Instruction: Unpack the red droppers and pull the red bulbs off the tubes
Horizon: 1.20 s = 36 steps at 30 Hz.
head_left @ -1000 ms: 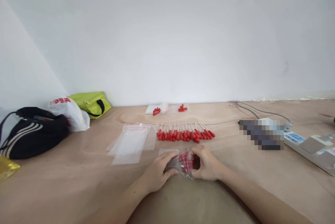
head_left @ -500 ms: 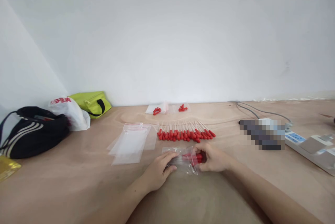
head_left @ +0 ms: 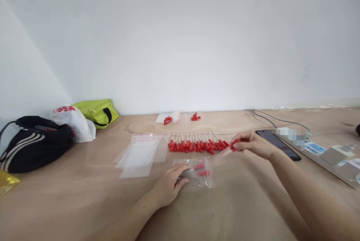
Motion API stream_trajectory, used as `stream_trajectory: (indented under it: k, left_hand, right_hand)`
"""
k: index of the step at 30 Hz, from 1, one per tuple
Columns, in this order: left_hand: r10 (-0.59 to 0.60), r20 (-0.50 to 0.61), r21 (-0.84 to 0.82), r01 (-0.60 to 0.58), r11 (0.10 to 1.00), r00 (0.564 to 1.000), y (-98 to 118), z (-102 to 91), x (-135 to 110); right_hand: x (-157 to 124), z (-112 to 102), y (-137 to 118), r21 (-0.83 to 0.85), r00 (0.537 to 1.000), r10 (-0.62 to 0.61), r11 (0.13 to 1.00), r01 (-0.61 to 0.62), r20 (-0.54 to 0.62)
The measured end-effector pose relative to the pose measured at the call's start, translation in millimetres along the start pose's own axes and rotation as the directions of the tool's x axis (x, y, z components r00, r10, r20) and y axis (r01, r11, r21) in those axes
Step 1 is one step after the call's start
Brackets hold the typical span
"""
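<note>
On the desk (head_left: 92,184), the left hand (head_left: 168,184) grips one end of a clear bag (head_left: 194,181) between thumb and fingers, with two red heads (head_left: 203,173) showing inside near its mouth. The right hand (head_left: 255,145) pinches some sticks (head_left: 235,144) by their red heads at the right end of a row (head_left: 198,146) of similar ones, pale shafts slanting toward that mouth. Flat bags (head_left: 139,156) lie overlapped left of the row.
</note>
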<state>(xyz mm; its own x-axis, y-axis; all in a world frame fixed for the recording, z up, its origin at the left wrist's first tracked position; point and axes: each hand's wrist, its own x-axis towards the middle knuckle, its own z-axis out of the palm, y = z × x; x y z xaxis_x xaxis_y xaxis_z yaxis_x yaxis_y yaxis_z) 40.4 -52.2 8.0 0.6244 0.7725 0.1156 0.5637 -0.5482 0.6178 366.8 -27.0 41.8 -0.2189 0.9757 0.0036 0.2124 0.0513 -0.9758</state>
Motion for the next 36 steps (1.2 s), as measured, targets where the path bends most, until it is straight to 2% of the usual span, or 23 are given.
stream_trajectory:
  k: [2, 4, 6, 8, 10, 13, 17, 23, 27, 31, 36]
  left_hand:
    - [0.005, -0.001, 0.000, -0.005, 1.000, 1.000, 0, 0.3, 0]
    - [0.007, -0.002, -0.003, -0.007, 1.000, 1.000, 0, 0.4, 0]
    - [0.004, -0.001, -0.002, -0.004, 1.000, 1.000, 0, 0.2, 0]
    - [0.002, 0.003, 0.000, -0.002, 1.000, 1.000, 0, 0.0, 0]
    - [0.004, 0.004, 0.001, -0.004, 1.000, 1.000, -1, 0.1, 0]
    - [0.008, 0.003, 0.001, -0.008, 1.000, 1.000, -3, 1.0, -1]
    - [0.019, 0.008, 0.009, -0.019, 1.000, 1.000, -6, 2.7, 0]
    - [0.016, 0.003, 0.007, -0.016, 1.000, 1.000, -3, 1.9, 0]
    - [0.005, 0.004, 0.013, -0.005, 1.000, 1.000, 0, 0.4, 0]
    - [0.006, 0.001, 0.007, -0.006, 1.000, 1.000, -1, 0.6, 0]
    - [0.016, 0.003, 0.005, -0.016, 1.000, 1.000, -3, 1.2, 0]
  right_hand:
    - [0, -19, 0, 0.107, 0.972, -0.034, 0.992, 0.061, -0.233]
    - [5, -23, 4, 0.146, 0.909, -0.063, 0.980, 0.134, -0.412]
    - [13, -12, 11, 0.094, 0.825, -0.107, 0.977, 0.190, -0.554]
    - [23, 8, 21, -0.034, 0.730, -0.155, 0.984, 0.177, -0.666]
    - [30, 29, 31, -0.161, 0.671, -0.226, 0.974, 0.159, -0.706]
    - [34, 50, 44, -0.354, 0.659, -0.352, 0.925, 0.137, -0.665]
    - [34, 56, 54, -0.510, 0.682, -0.459, 0.848, 0.145, -0.569]
    - [34, 58, 58, -0.534, 0.722, -0.470, 0.829, 0.164, -0.508]
    - [32, 59, 58, -0.565, 0.735, -0.463, 0.814, 0.132, -0.495]
    - [29, 56, 59, -0.636, 0.719, -0.499, 0.765, 0.103, -0.484]
    - [28, 55, 58, -0.732, 0.643, -0.580, 0.680, 0.044, -0.500]
